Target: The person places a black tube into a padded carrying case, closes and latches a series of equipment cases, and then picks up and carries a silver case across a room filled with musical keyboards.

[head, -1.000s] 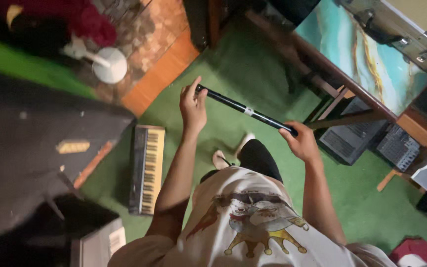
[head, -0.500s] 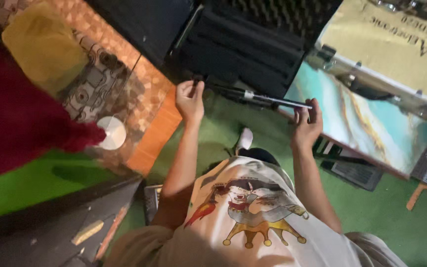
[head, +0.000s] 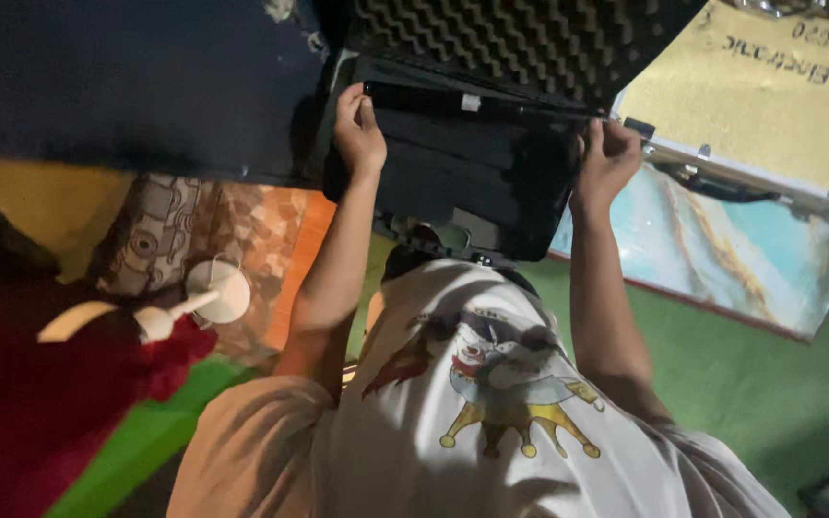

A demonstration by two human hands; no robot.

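Open foam-lined case (head: 472, 192), long black rod (head: 477, 103) — pale band mid-length; both hands

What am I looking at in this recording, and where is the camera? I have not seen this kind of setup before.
There is no machine here. A person wears one camera on the head, and it looks down over their own chest and arms, so the white printed shirt fills the bottom of the picture.

Both bare hands hold a long black rod level: the left hand grips one end, the right hand the other. The rod is over an open black case whose raised lid is lined with egg-crate foam.

Around it: a metal-edged case with a blue and gold painted panel below it, green floor, patterned orange tiles, a small white fan-like object and dark red cloth.
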